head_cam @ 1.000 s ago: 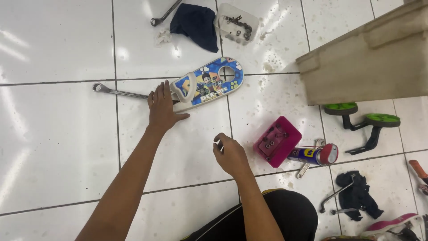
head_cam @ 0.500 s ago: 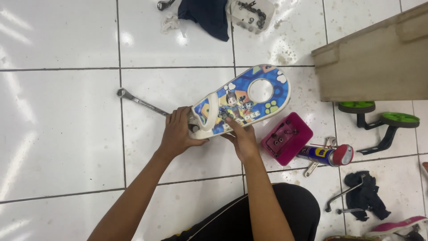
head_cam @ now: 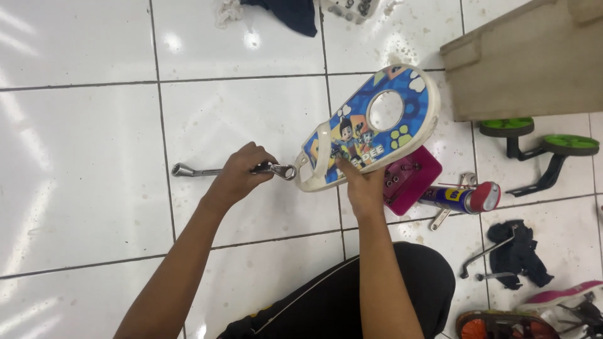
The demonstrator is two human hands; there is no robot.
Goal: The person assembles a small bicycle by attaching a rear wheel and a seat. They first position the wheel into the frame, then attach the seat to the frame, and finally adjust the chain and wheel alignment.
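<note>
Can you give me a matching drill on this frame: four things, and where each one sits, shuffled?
Things:
1. wrench
2. cartoon-printed cover
3. spray can
4. green training wheels

Places:
A. lying on the tile to the right of the pink box
B. under the left hand, flat on the floor
C. below the wooden board, at the right edge
D. held by the right hand at its lower edge

Pairs: 1-B, 2-D, 3-A, 4-C
</note>
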